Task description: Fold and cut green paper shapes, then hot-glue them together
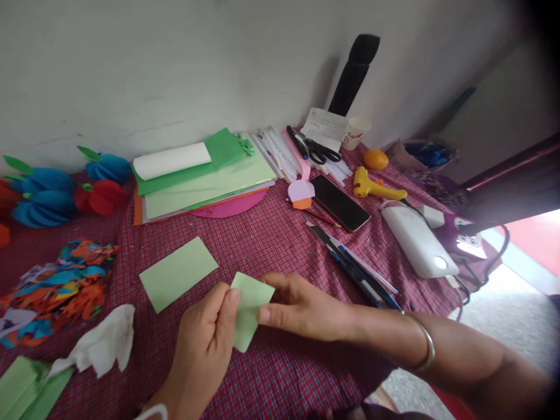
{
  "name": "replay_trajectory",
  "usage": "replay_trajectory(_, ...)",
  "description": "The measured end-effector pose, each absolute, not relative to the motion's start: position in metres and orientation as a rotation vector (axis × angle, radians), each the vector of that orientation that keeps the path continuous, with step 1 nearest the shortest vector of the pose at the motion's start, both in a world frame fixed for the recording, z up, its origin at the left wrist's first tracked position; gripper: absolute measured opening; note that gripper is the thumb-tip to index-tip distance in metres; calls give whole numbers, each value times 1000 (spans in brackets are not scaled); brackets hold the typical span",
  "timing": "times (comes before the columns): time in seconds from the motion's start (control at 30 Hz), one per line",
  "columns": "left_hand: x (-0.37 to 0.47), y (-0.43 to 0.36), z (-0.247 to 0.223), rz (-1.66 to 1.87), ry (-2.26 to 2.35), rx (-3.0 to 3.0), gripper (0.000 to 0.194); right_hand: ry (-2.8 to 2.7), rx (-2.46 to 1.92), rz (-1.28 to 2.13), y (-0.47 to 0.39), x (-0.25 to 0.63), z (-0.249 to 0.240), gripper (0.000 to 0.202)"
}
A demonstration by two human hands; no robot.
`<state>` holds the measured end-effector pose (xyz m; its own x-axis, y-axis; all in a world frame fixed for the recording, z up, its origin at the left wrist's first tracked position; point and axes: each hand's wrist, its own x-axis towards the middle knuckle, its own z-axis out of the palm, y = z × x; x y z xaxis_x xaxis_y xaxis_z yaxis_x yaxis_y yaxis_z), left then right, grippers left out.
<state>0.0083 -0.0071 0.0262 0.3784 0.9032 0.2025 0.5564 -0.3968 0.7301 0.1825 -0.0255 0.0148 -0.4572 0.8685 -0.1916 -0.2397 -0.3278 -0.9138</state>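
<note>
Red checked cloth covers the surface (280, 245), pushed up against a pale wall, and it's crowded. Both hands are on one small green paper piece (247, 309), held just above the cloth at six o'clock. Left hand (205, 344) pinches its left edge between thumb and fingers; right hand (301, 306) is closed on the right edge, thumb on top.

Risk, as I judge it: the paper looks thin and already bent, so an uneven pull from either pinch could tear it or set a crooked crease.

Just beside it, at ten o'clock, lies a flat green sheet (178, 273). Crumpled white tissue (102, 344) sits at eight o'clock, with a heap of coloured scraps (56, 286) farther out at nine. Pens (354, 262) lie close at two o'clock, near the right wrist, and could be knocked. Beyond them, a phone (340, 202), a glue gun (376, 185) and a white power bank (417, 239). Scissors (321, 150) and a paper stack (205, 181) sit well apart at twelve.
</note>
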Motion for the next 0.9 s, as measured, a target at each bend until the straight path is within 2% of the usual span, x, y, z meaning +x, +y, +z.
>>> replay_trajectory(0.27, 6, -12, 20, 594, 1064, 1921, 26, -1280, -1103, 1589, -20, 190, 13, 46)
replay_trajectory(0.53, 0, -13, 15, 593, 1196, 1682, 37, -1284, -931, 1830, -23, 186, 9, 43)
replay_trajectory(0.77, -2, -2, 24, 807, 1308, 1113, 32, -1272, -1051, 1832, -20, 189, 10, 45)
replay_trajectory(0.9, 4, 4, 36, 826, 1301, 1041, 34, -1148, -1047, 1803, -18, 191, 15, 43)
